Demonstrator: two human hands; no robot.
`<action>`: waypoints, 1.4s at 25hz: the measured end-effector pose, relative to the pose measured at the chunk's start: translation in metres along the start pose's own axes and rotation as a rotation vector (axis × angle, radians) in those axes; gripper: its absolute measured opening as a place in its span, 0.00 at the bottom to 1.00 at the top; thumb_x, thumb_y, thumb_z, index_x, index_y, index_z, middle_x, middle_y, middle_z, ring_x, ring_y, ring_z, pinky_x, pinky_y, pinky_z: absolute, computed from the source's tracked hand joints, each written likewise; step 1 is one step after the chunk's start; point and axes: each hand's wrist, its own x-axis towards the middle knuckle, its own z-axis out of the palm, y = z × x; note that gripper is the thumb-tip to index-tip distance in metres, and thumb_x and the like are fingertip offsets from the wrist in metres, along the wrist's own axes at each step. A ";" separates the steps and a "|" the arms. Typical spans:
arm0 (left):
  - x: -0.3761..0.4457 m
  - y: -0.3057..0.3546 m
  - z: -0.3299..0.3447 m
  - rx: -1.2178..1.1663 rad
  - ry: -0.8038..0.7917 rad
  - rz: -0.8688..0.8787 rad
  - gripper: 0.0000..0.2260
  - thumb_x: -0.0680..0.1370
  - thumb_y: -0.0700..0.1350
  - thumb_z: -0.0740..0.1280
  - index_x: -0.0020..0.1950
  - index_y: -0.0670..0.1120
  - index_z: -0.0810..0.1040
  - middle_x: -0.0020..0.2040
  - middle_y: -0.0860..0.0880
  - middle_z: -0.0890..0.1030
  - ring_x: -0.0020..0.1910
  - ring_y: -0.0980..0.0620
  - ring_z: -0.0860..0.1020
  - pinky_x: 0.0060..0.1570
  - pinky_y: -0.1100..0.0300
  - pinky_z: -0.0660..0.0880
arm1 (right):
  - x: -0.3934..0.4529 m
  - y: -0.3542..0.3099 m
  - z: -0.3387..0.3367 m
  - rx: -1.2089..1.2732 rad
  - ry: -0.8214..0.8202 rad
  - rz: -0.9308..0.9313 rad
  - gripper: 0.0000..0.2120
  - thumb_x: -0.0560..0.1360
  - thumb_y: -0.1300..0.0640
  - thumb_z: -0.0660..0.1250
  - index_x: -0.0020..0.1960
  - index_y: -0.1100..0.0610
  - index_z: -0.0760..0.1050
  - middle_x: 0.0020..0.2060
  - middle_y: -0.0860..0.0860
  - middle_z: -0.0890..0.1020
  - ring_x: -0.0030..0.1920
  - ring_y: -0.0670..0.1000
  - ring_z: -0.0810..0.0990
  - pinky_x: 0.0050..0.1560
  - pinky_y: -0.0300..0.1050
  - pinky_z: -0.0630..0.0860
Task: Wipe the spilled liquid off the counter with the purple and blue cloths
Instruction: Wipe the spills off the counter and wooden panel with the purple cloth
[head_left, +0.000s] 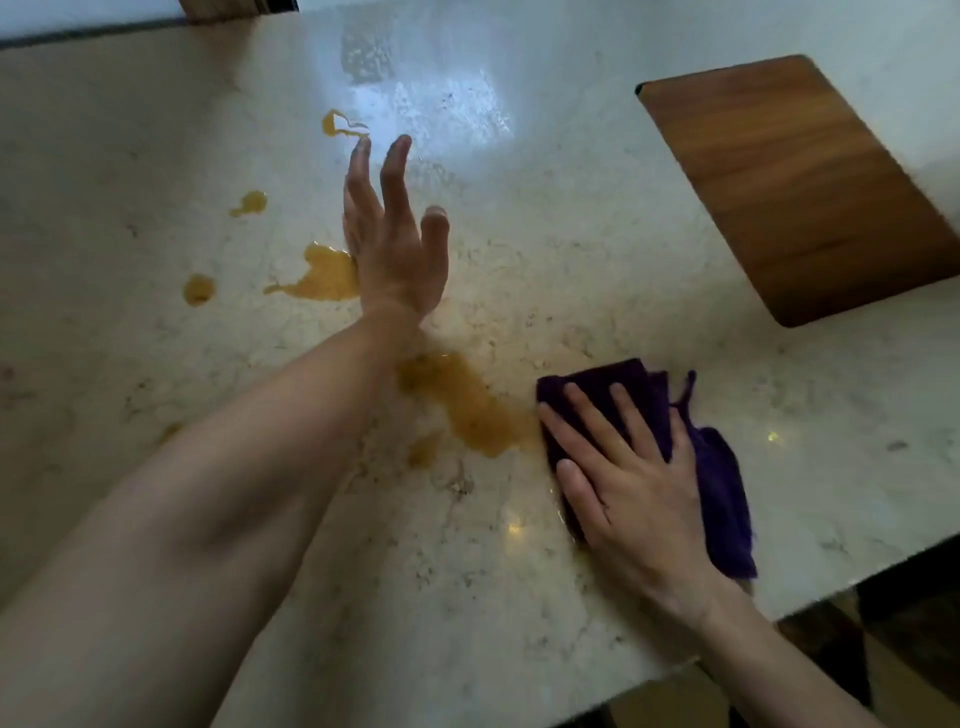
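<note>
Pale stone surface (519, 234), amber spill (467, 410) mid-frame.
Right hand (628, 493) presses flat on the purple cloth (722, 483), lower right; left hand (395, 234) fingers spread, probably hovering, holding nothing.

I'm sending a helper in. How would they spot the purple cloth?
On the pale marble counter, look near its front right edge, below the brown wooden board. The crumpled dark purple cloth lies under the flat right hand, the only fabric there, beside amber liquid.
</note>
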 end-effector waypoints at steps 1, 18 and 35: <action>-0.001 -0.001 0.000 0.028 -0.004 0.006 0.37 0.76 0.68 0.47 0.78 0.48 0.64 0.79 0.39 0.59 0.77 0.39 0.60 0.71 0.34 0.59 | -0.023 -0.007 0.002 0.025 0.031 0.152 0.23 0.83 0.41 0.45 0.77 0.37 0.56 0.78 0.41 0.59 0.79 0.52 0.53 0.73 0.71 0.51; 0.131 -0.115 -0.155 0.560 -0.821 -0.396 0.45 0.68 0.74 0.64 0.80 0.62 0.52 0.82 0.45 0.52 0.78 0.37 0.58 0.75 0.44 0.56 | 0.281 -0.097 0.006 0.072 0.014 0.246 0.25 0.81 0.42 0.41 0.78 0.34 0.49 0.80 0.41 0.52 0.80 0.56 0.48 0.69 0.78 0.40; 0.129 -0.168 -0.145 0.457 -0.802 -0.389 0.45 0.65 0.81 0.60 0.76 0.72 0.42 0.83 0.54 0.48 0.78 0.40 0.59 0.74 0.38 0.60 | 0.482 -0.147 -0.004 -0.026 -0.147 -0.451 0.24 0.80 0.39 0.40 0.76 0.29 0.49 0.80 0.38 0.51 0.80 0.54 0.48 0.71 0.75 0.42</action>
